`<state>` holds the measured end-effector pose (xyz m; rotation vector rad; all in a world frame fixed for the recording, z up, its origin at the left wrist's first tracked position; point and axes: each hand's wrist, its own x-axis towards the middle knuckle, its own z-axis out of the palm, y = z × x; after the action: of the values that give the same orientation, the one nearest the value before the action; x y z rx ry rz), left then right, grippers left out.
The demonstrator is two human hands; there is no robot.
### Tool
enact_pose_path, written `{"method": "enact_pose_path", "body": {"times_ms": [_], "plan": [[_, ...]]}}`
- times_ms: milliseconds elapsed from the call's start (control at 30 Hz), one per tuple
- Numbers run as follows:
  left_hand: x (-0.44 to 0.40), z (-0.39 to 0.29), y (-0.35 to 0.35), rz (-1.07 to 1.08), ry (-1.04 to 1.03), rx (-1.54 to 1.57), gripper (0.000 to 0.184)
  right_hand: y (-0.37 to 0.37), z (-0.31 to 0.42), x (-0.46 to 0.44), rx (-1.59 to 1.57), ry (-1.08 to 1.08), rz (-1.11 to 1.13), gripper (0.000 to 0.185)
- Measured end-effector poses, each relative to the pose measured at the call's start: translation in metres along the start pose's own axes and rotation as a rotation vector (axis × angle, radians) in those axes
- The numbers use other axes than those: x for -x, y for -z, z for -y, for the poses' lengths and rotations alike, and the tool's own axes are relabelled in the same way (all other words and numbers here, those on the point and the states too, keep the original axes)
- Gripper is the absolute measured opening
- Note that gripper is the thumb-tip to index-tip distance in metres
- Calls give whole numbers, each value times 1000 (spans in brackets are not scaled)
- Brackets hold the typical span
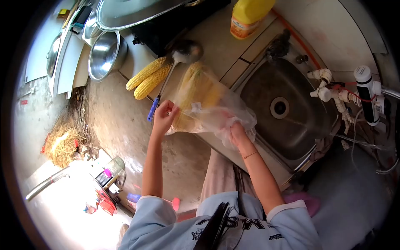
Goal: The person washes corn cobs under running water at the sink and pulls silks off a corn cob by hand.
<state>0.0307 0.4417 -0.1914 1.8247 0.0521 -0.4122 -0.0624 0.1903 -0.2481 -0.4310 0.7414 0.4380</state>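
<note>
A clear plastic bag (216,88) with yellow corn cobs (194,85) inside lies on the counter beside the sink. My left hand (165,116) is closed in a pinch at the bag's left edge. At the bag's right end my right hand (236,130) grips the crumpled plastic; some fingers are hidden by it. Left of the bag lie two loose corn cobs (152,81), side by side. Between them and the bag rests a metal ladle (188,51), its blue handle end close to my left hand.
To the right is a metal sink (259,98) with pipes (323,85) beyond it. A yellow bottle (246,21) stands at the back. A steel bowl (107,56) and a large lidded pan (137,12) are at the upper left. Straw (62,146) lies on the floor.
</note>
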Motion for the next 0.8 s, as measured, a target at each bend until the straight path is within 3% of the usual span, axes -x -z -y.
{"method": "enact_pose_path", "body": {"times_ms": [67,167,200,267,333,400,467,567,600,667,800], "plan": [[-3,-1,-4,126,-115,-17,9,-16,15,23,205,3,-106,36],[-13,-11,-24,-240,174,-124,24,-6,18,30,247,42,-37,31],[-18,-13,-24,-235,164,-129,24,-6,21,34,241,52,-34,31],[-31,-14,-27,-93,301,-427,20,-6,27,40,270,12,-80,31],[-36,-10,-18,-19,270,-374,16,5,23,35,282,48,-30,32],[-37,-20,-10,158,446,208,13,13,18,22,318,106,88,35],[-38,-27,-19,184,408,54,14,20,15,17,324,129,135,35],[-43,5,-26,-277,-42,-467,18,20,17,19,316,136,162,37],[-48,4,-24,-278,-57,-476,18,18,18,20,305,139,170,37],[-52,8,-22,0,286,-201,18,18,20,22,294,150,180,38],[-55,26,-9,110,458,126,15,14,18,22,297,182,241,40]]}}
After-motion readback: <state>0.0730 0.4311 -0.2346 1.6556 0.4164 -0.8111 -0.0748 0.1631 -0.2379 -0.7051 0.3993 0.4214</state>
